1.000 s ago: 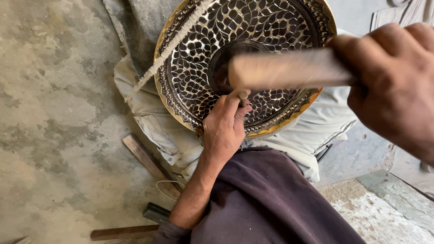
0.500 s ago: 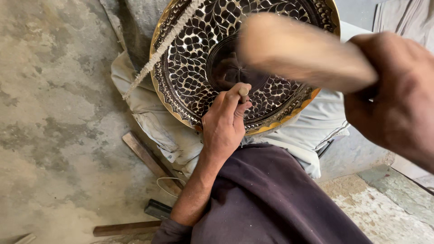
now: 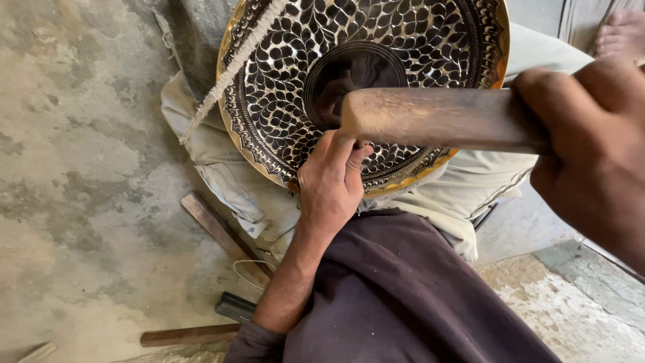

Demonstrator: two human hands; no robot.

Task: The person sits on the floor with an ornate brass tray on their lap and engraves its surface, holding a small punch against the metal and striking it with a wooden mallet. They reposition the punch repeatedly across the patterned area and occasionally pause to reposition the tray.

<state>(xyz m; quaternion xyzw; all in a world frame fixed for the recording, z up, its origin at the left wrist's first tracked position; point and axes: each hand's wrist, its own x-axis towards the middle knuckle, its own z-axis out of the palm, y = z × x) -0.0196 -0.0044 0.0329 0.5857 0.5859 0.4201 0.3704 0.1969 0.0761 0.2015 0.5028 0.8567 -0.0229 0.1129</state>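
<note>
A round brass plate [image 3: 376,81], chased all over with dark leaf-shaped cells around a plain sunken centre, is propped on pale cloth [image 3: 235,181]. Its lower rim is pinched by the left hand [image 3: 330,185]; a wooden mallet [image 3: 437,117] is gripped by the right hand [image 3: 591,148].

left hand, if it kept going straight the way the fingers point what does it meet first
The left hand points up toward the ornate brass plate. Its fingertips already sit at the plate's patterned face, just under the wooden mallet, so likely the plate first; depth is unclear.
</note>
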